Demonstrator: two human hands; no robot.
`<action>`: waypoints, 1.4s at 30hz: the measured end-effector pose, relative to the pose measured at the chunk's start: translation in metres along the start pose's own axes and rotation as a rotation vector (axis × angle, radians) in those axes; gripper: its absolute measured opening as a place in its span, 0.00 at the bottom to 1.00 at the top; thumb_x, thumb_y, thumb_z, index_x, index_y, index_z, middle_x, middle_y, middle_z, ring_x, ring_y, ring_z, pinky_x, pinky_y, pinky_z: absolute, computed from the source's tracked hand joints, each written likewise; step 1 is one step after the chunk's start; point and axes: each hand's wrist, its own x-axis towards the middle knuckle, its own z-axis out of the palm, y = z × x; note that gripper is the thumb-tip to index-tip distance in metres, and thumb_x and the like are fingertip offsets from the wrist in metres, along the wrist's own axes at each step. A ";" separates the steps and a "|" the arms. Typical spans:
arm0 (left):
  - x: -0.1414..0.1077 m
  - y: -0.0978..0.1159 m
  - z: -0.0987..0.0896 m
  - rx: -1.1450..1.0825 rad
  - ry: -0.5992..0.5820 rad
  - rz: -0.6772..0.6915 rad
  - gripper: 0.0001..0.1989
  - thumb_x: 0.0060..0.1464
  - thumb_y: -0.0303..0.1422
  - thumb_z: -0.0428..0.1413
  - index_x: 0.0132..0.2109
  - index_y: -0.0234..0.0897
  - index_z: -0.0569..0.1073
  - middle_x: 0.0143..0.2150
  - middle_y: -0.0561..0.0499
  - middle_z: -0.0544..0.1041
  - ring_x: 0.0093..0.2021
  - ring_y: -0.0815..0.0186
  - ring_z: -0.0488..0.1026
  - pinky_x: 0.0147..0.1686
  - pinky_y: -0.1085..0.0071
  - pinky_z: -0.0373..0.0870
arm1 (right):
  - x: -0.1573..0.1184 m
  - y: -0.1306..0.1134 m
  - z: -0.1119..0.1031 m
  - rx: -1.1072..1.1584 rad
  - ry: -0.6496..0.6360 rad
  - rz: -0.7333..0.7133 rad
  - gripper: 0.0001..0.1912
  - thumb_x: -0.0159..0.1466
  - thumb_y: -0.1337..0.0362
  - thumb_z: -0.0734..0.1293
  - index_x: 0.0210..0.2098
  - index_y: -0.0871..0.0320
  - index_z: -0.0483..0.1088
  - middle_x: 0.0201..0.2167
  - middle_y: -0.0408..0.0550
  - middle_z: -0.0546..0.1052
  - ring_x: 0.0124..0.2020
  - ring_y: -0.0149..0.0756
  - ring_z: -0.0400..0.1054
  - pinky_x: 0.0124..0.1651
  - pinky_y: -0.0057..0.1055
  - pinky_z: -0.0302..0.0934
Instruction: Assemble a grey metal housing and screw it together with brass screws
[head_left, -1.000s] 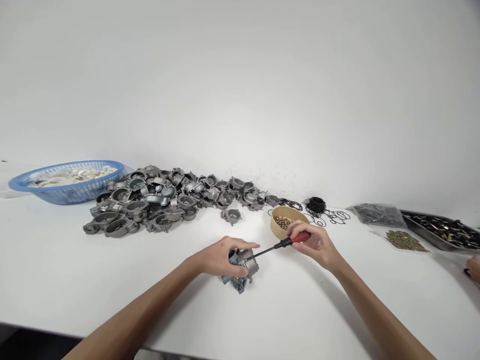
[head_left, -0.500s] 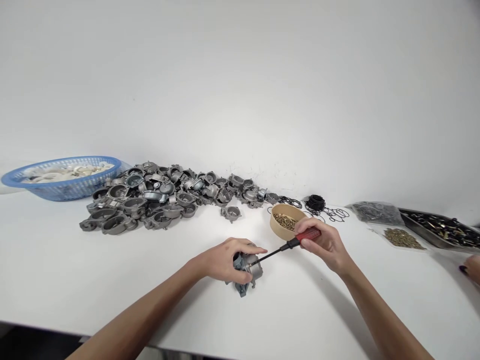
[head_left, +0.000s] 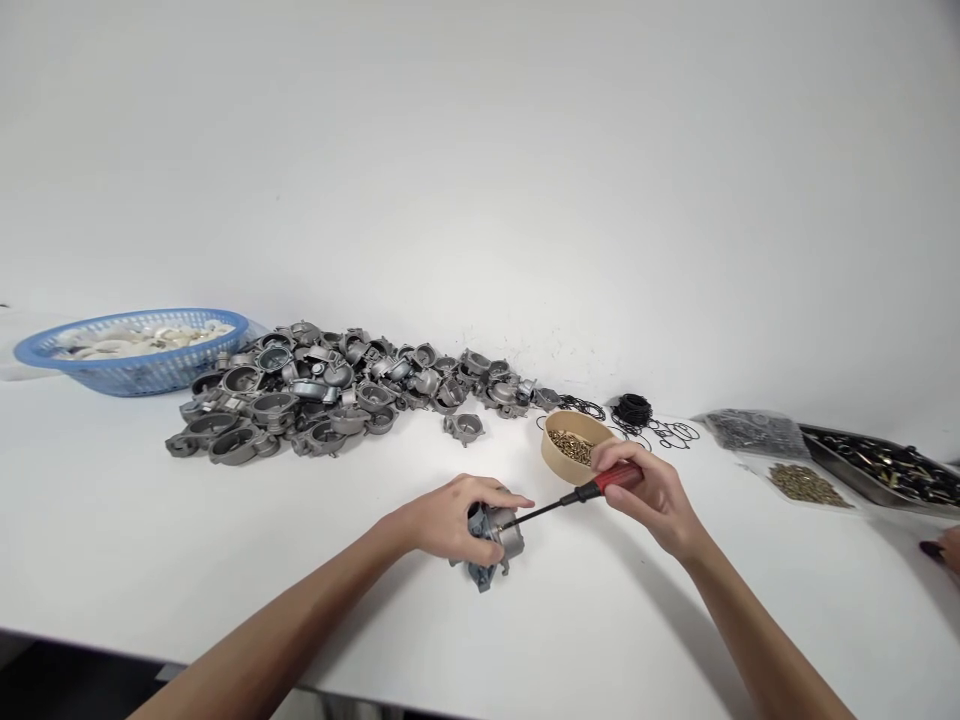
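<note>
My left hand (head_left: pixel 457 520) is closed around a grey metal carburetor (head_left: pixel 511 540) on the white table, thumb and fingers on either side of it. Part of the carburetor is hidden under that hand. My right hand (head_left: pixel 652 495) grips the red handle of a screwdriver (head_left: pixel 581 493) between thumb and fingers. The dark shaft slants down to the left, and its tip meets the carburetor near a small brass-coloured screw. Just behind my right hand stands a round tan bowl (head_left: pixel 556 462) with many small brass-coloured screws.
Behind to the left lies a heap of grey metal bowls (head_left: pixel 349 390), beside a blue basket (head_left: pixel 131 375) of white parts. Black rubber rings (head_left: pixel 631 408) lie at the back. Rightward are bagged parts (head_left: pixel 757 432), brass pieces (head_left: pixel 806 485), a metal tray (head_left: pixel 862 480) and another person's hand (head_left: pixel 951 548).
The screwdriver tip stays on the carburetor while the fingers of my right hand shift slightly on the handle. The view has tilted a little. My left hand keeps its hold.
</note>
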 end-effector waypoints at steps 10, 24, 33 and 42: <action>0.001 -0.002 0.000 -0.019 0.011 -0.014 0.31 0.46 0.34 0.60 0.60 0.47 0.71 0.47 0.49 0.74 0.42 0.60 0.73 0.41 0.67 0.72 | -0.002 0.001 -0.003 0.034 -0.030 0.061 0.11 0.64 0.56 0.67 0.40 0.56 0.68 0.32 0.49 0.72 0.20 0.27 0.59 0.20 0.27 0.56; 0.002 -0.007 0.001 -0.054 0.005 -0.011 0.31 0.45 0.30 0.59 0.60 0.47 0.71 0.45 0.51 0.74 0.40 0.63 0.72 0.38 0.69 0.70 | -0.001 -0.002 0.000 -0.044 0.004 0.113 0.13 0.66 0.55 0.64 0.31 0.58 0.70 0.21 0.43 0.69 0.17 0.28 0.60 0.19 0.26 0.55; 0.002 -0.007 0.001 -0.022 0.014 -0.006 0.30 0.44 0.31 0.59 0.58 0.45 0.72 0.45 0.50 0.75 0.39 0.63 0.73 0.37 0.70 0.71 | 0.004 0.004 -0.005 0.007 -0.100 0.212 0.16 0.61 0.51 0.68 0.32 0.58 0.68 0.18 0.39 0.63 0.17 0.25 0.52 0.19 0.24 0.45; 0.002 -0.008 0.000 0.006 0.022 0.012 0.30 0.43 0.31 0.59 0.58 0.46 0.73 0.38 0.52 0.72 0.35 0.64 0.71 0.35 0.70 0.70 | 0.003 0.001 -0.004 0.013 -0.103 0.211 0.15 0.57 0.54 0.73 0.34 0.58 0.70 0.23 0.43 0.69 0.21 0.28 0.59 0.23 0.25 0.52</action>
